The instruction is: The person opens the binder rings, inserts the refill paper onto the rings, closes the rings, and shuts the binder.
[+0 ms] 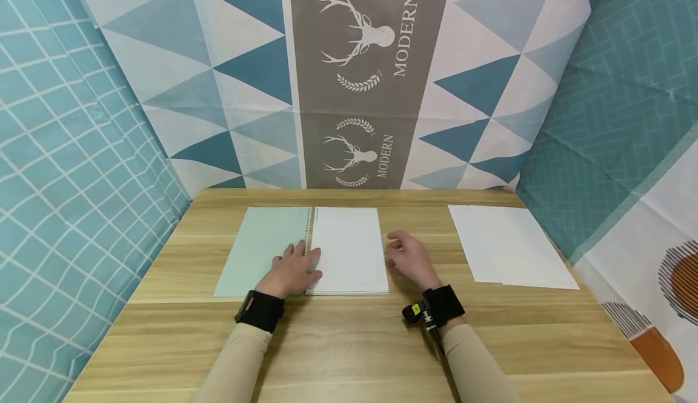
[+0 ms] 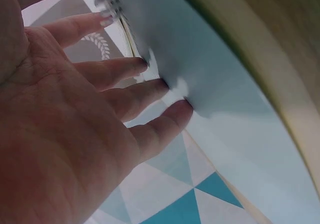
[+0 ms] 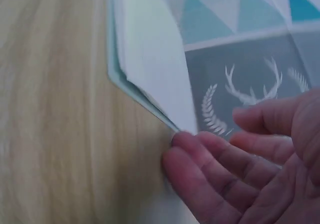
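Observation:
A spiral notebook lies spread on the table, its pale green cover (image 1: 262,239) on the left and a stack of white ruled pages (image 1: 349,239) on the right. Across the lower part of the cover rests my left hand (image 1: 289,271), fingers spread and thumb over the binding towards the pages. The left wrist view has its fingertips (image 2: 182,109) on the pale green surface near the spiral (image 2: 107,4). My right hand (image 1: 411,259) is beside the pages' right edge. In the right wrist view its loosely bent fingers (image 3: 190,171) meet the notebook's corner, thumb held apart.
Overlapping loose white sheets (image 1: 509,245) lie to the right on the wooden table (image 1: 343,342). Patterned cloths (image 1: 245,76) hang behind the table and along both sides. Each wrist wears a black band (image 1: 262,311), the right one with a small camera (image 1: 412,313).

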`<state>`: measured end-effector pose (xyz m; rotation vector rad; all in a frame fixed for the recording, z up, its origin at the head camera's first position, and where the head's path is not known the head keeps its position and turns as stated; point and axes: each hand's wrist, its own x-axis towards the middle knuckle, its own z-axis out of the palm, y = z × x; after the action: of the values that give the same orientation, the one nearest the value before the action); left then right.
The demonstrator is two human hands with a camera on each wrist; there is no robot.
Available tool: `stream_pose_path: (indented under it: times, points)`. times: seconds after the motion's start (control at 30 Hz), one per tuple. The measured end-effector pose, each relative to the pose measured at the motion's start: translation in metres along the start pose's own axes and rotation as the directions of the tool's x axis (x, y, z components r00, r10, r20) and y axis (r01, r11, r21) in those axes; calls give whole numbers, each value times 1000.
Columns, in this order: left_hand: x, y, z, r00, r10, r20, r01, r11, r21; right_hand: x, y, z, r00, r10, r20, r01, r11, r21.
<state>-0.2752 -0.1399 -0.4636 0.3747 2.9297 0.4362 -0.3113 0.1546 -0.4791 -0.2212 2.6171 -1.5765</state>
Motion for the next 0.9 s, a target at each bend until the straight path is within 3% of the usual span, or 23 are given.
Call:
stream_pose_path:
  times: [0.07,0.17,0.23,0.3,0.4,0.47,0.6,0.7,0.9]
  points:
    - [0,4,1,1000,6,0,-6,1000,8,-3,-9,4,993,-119,-5,115,973,-202]
    - [0,13,2,1000,16,0,-16,999,33,-8,-20,12,956,-282,82,291,870,-398]
    - [0,21,2,999,38,-3,-37,998,54,-10,-25,18,921,-343,184,389,805,-448]
    - [-1,32,4,998,68,-4,-68,994,83,-13,-27,23,888,-359,289,458,751,-475]
    - [-2,47,8,993,122,-1,-120,985,125,-16,-28,28,855,-324,404,503,706,-498]
    - [-3,56,12,989,146,7,-146,976,159,-18,-26,28,848,-287,445,505,694,-514]
    - [-4,64,21,985,173,15,-172,958,228,-20,-24,25,853,-223,471,476,703,-529]
    - [-5,66,24,983,184,10,-180,950,254,-21,-25,21,862,-186,472,447,719,-532]
    - [-5,67,27,979,203,-13,-193,944,268,-20,-24,18,868,-163,470,430,719,-546]
